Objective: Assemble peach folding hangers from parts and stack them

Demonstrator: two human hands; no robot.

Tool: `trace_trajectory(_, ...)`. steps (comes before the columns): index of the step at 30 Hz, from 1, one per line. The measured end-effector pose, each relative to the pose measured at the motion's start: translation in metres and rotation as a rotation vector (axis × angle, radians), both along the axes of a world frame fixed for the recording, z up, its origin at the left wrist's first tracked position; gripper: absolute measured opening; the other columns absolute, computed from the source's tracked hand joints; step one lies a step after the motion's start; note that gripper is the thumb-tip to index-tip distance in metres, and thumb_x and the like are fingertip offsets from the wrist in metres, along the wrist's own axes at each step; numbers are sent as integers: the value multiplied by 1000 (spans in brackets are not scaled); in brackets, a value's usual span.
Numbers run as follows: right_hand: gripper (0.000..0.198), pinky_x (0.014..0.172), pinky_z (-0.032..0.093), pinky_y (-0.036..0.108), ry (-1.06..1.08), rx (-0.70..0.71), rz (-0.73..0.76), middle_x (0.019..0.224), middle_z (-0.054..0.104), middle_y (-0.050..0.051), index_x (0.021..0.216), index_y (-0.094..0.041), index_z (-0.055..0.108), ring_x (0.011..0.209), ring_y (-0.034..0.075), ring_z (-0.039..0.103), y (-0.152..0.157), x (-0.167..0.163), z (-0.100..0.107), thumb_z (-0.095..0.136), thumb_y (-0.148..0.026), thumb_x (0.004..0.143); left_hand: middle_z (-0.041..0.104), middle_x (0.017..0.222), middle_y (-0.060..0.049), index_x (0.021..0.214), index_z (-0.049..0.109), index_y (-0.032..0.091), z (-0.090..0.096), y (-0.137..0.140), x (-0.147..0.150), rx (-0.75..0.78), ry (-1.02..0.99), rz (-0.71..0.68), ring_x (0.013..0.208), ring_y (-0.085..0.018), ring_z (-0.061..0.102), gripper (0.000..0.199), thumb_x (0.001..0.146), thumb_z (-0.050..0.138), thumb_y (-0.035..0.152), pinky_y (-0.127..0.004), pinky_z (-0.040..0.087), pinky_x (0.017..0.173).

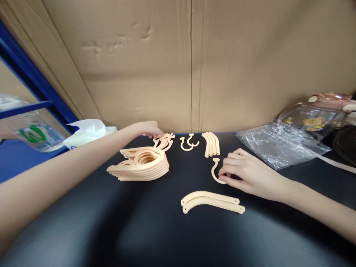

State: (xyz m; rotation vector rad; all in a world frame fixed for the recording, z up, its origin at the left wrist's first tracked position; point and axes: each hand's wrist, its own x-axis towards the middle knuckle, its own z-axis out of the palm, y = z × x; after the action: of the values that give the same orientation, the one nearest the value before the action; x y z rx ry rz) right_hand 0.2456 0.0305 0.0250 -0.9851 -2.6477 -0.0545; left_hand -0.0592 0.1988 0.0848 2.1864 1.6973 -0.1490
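Observation:
My right hand (244, 171) pinches the curved end of a cream plastic hanger hook (214, 171) at the tabletop. Just in front of it, two curved hanger arms (210, 200) lie side by side. My left hand (152, 129) reaches to the back, its fingers curled at a small pile of cream pieces (166, 141); what they grip is hidden. Below my left hand stands a stack of cream folded hangers (144, 167). Between the hands, two loose hooks (187, 144) lie near the back edge, beside a row of several hanger arms (211, 144).
A cardboard wall (189, 66) rises behind the black table (155, 230). At right are a crumpled clear plastic bag (283, 144) and a clear case with a bear picture (313, 124). A tissue pack (87, 133) and a blue rack (41, 81) are at left.

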Motion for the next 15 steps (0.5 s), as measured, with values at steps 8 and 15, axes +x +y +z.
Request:
trace_trajectory(8, 27, 77, 31, 31, -14, -6, 0, 72, 61, 0, 81, -21, 64, 70, 14, 49, 2, 1, -2, 43, -28, 95, 50, 54, -4, 52, 54, 17, -3, 0, 13, -64, 49, 18, 50, -14, 43, 24, 58, 60, 39, -27, 28, 49)
trace_trajectory(15, 29, 76, 30, 31, -21, 8, 3, 71, 61, 0, 81, -21, 65, 69, 14, 49, 2, 1, -2, 41, -29, 96, 40, 46, -1, 44, 43, 18, -3, -4, 18, -34, 66, 51, 46, -13, 37, 29, 55, 62, 37, -28, 25, 48)
